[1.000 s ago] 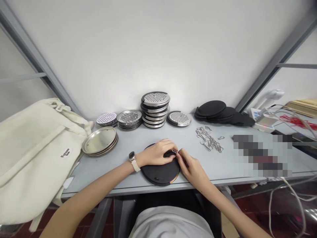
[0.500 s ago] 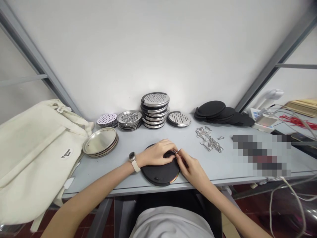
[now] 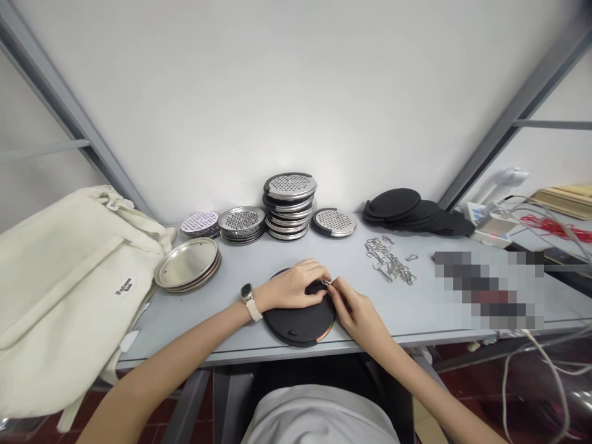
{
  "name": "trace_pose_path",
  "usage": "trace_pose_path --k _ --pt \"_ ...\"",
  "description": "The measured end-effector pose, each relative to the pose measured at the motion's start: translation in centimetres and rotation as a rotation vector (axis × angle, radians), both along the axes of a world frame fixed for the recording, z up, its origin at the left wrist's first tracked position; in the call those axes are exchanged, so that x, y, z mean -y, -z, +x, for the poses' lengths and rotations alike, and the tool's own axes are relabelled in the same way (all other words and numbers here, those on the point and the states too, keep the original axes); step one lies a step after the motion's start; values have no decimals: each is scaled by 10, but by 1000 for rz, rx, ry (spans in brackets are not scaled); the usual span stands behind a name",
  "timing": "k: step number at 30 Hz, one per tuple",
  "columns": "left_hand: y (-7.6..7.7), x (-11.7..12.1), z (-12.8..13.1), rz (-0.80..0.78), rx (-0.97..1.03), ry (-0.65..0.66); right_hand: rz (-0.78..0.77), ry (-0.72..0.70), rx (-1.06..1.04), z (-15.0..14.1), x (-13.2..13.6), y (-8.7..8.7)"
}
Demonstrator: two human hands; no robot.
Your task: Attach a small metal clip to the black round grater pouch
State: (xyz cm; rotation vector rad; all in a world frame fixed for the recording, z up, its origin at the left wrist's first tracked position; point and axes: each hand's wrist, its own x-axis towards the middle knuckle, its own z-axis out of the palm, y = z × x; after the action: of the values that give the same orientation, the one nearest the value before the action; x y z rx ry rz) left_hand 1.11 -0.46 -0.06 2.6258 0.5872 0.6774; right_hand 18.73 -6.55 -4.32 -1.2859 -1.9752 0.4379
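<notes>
Hands and disc just as they were half a second ago.
My left hand curls over the disc's far edge, gripping it; my right hand, just beside, pinches a clip there.

Bare bench runs across the centre of the frame, an open lane between the left hand and the row of grater stacks behind. That row and the wall block further reach at upper centre. At centre right, loose metal clips narrow the way to the black discs; below the clips, open surface extends right from the right hand to a pixelated patch. The pale bag and silver discs close off the left.
</notes>
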Motion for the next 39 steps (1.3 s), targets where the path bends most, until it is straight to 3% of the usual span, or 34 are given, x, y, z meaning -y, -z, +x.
trace_pose_path --k 14,26,39 --pt "2 0 1 40 -23 -56 -63 0 7 1 1 -1" --pt "2 0 -1 -20 -11 -10 -56 -9 -76 2 -1 1" --pt "3 -1 -1 2 -18 0 -68 -19 9 1 -2 -1"
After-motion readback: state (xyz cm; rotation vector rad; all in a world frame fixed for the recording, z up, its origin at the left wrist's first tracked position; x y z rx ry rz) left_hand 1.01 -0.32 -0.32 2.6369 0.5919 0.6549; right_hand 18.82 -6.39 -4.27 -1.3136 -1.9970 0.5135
